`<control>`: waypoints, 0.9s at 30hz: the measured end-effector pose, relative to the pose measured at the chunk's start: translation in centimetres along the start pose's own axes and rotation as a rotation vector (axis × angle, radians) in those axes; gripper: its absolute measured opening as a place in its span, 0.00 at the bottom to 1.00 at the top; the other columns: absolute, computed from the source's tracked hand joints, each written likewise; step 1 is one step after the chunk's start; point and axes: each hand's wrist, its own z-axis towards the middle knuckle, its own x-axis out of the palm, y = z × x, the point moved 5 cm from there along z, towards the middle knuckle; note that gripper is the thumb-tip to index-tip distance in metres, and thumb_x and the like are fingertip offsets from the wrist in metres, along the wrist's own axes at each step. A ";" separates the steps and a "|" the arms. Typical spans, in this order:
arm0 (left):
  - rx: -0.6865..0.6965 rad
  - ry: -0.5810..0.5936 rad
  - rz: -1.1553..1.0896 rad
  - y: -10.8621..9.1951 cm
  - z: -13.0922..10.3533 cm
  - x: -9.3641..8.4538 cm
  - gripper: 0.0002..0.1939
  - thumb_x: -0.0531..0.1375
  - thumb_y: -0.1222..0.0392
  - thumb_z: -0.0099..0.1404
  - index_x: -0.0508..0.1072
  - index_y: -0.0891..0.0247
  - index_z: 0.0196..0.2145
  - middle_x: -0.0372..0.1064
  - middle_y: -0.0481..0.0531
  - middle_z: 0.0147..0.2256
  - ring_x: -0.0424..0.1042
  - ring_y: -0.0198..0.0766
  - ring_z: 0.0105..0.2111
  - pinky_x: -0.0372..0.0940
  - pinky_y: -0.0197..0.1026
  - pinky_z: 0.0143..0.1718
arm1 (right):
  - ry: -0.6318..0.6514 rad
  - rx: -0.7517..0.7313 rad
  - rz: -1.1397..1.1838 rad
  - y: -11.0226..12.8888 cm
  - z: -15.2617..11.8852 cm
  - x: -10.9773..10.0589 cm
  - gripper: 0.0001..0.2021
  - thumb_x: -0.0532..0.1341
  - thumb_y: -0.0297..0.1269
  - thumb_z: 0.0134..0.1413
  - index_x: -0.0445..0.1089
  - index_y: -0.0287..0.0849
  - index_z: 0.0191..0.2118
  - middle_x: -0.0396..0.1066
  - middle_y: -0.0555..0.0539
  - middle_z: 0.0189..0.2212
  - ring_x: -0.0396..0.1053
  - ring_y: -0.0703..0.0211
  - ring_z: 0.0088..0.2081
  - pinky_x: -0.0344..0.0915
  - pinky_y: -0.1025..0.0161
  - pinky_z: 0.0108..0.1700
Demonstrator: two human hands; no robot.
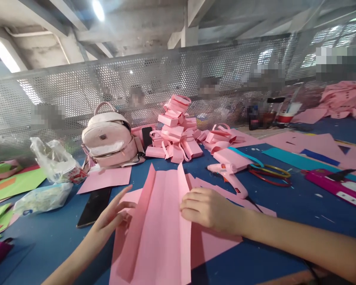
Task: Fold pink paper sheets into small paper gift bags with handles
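In front of me lies a pink paper sheet, its two long sides folded up into standing flaps. My right hand has its fingers curled together on the right flap, about halfway along. Beside the left flap is my left hand, index finger stretched out and the other fingers loosely bent apart, gripping nothing. More pink paper lies flat under the folded sheet. A pink glue gun rests beyond my right hand, its cord running back toward my forearm.
Behind the sheet rises a pile of folded pink paper pieces. Left of it stand a pink backpack and plastic bags, with a black phone nearer. Rightward are tape rolls and a magenta power strip. Perforated metal mesh borders the table.
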 end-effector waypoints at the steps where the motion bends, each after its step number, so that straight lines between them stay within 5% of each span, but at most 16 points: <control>1: 0.092 0.061 0.098 0.0 -0.1 0.3 0.26 0.51 0.49 0.74 0.57 0.47 0.67 0.67 0.58 0.57 0.76 0.44 0.45 0.72 0.41 0.45 | -0.007 -0.007 0.009 0.0 -0.2 -0.2 0.12 0.52 0.22 0.66 0.72 0.40 0.37 0.77 0.45 0.34 0.72 0.59 0.39 0.68 0.60 0.42; 4: 0.362 0.017 0.546 -0.8 -0.6 1.1 0.23 0.50 0.58 0.74 0.62 0.45 0.64 0.48 0.57 0.68 0.63 0.52 0.61 0.70 0.47 0.53 | -0.004 -0.076 0.034 0.3 -0.6 -0.6 0.11 0.54 0.24 0.67 0.73 0.38 0.39 0.78 0.45 0.39 0.73 0.60 0.42 0.70 0.61 0.43; 7: 0.604 -0.002 0.949 -2.4 -0.9 2.9 0.29 0.51 0.69 0.71 0.60 0.43 0.65 0.35 0.56 0.71 0.56 0.56 0.65 0.67 0.55 0.57 | 0.001 -0.142 0.043 0.7 -0.6 -0.8 0.11 0.55 0.24 0.66 0.73 0.39 0.36 0.78 0.47 0.44 0.73 0.61 0.45 0.70 0.62 0.43; 10: 0.809 0.045 1.147 -3.9 -0.9 4.4 0.27 0.53 0.75 0.68 0.67 0.50 0.59 0.37 0.58 0.71 0.50 0.59 0.67 0.62 0.61 0.60 | -0.012 -0.172 0.040 1.1 -0.3 -1.3 0.11 0.55 0.24 0.66 0.72 0.40 0.33 0.78 0.48 0.44 0.73 0.61 0.46 0.71 0.61 0.45; 13: 0.905 0.111 1.189 -4.7 -0.7 4.8 0.18 0.53 0.76 0.67 0.73 0.60 0.48 0.49 0.60 0.68 0.50 0.55 0.68 0.53 0.62 0.65 | -0.027 -0.196 0.042 1.3 -0.2 -2.0 0.12 0.55 0.24 0.66 0.72 0.40 0.33 0.78 0.48 0.43 0.73 0.61 0.47 0.70 0.61 0.47; 18: 0.872 0.237 1.047 -4.4 -0.5 4.2 0.17 0.50 0.78 0.67 0.74 0.60 0.37 0.71 0.52 0.57 0.65 0.43 0.62 0.44 0.57 0.69 | -0.001 -0.134 0.055 0.6 -1.4 -2.2 0.12 0.52 0.24 0.68 0.72 0.38 0.37 0.78 0.45 0.43 0.72 0.60 0.45 0.68 0.60 0.49; 23: 0.679 0.183 0.737 -3.9 -0.4 2.4 0.07 0.60 0.66 0.68 0.77 0.55 0.38 0.81 0.50 0.43 0.80 0.43 0.43 0.61 0.50 0.61 | 0.034 0.029 0.190 -0.5 -3.2 -2.5 0.16 0.46 0.27 0.70 0.70 0.39 0.38 0.77 0.44 0.37 0.71 0.59 0.36 0.65 0.61 0.40; 27: 0.459 0.123 0.541 -3.7 -0.5 1.6 0.07 0.60 0.59 0.68 0.79 0.54 0.35 0.81 0.50 0.40 0.78 0.46 0.44 0.69 0.45 0.51 | 0.137 0.289 0.264 -1.2 -4.1 -2.6 0.17 0.49 0.37 0.71 0.70 0.41 0.32 0.74 0.47 0.27 0.70 0.59 0.30 0.62 0.62 0.33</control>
